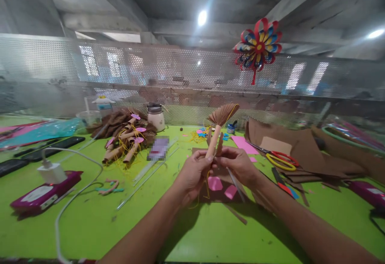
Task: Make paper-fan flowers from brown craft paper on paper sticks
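My left hand (195, 172) is closed around the lower part of a tan paper tube (213, 142), held tilted above the table. From the tube's top spreads a pleated brown paper fan (224, 113) with yellow string along its edge. My right hand (240, 166) is closed at the tube's lower right side, its fingertips pinching a small brown paper piece (221, 144) there. Yellow string (207, 186) dangles below my left fingers. A thin translucent stick (236, 184) shows below my right hand; whether I hold it is unclear. Pink paper pieces (215, 183) lie on brown paper underneath.
Left are several similar tubes (132, 152) with pink tags, a jar (155, 117), clear sticks (135, 192), and a purple power strip (48, 192) with a white cable. Right are scissors (282, 160), a cutter knife (281, 182) and brown sheets (319, 156). Behind stands a perforated metal screen (192, 71).
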The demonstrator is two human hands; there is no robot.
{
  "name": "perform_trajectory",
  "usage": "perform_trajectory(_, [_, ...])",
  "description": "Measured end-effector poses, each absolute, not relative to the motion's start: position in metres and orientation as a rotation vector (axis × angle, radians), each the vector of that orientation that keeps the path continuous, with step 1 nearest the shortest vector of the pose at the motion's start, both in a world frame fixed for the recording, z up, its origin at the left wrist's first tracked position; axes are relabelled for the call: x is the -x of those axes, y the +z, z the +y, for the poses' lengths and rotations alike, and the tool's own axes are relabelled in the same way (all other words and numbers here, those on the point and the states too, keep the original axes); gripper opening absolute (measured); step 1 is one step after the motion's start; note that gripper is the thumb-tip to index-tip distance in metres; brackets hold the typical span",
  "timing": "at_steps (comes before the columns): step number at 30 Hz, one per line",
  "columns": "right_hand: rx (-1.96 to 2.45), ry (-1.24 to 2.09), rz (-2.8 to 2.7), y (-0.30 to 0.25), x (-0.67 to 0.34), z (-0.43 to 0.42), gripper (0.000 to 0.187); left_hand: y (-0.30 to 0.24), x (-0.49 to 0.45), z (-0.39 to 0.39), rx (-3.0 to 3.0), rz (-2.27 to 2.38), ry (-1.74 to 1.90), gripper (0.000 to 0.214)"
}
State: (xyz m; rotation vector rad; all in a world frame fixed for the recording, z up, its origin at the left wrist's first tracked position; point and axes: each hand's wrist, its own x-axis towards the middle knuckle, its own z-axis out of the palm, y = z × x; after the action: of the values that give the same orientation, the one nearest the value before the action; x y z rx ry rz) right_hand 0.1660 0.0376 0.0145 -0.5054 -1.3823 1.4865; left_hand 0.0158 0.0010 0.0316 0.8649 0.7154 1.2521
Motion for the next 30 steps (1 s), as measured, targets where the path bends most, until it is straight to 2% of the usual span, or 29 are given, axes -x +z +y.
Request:
perform_trajectory(21, [0.549, 1.384, -1.422, 0.023, -0.174, 0.03, 0.024, 0.032, -0.016, 0.002, -0.831, 0.771, 1.288, 0.017])
perform_trajectory(26, [0.566, 1.309, -1.425, 0.021, -0.176, 0.03, 0.016, 0.031, -0.015, 0.003, -0.816, 0.768, 1.296, 0.014])
perform_trajectory(30, [0.598, 1.255, -1.468, 0.018, -0.175, 0.031, 0.018, 0.031, -0.015, 0.004, -0.782, 0.785, 1.314, 0.013])
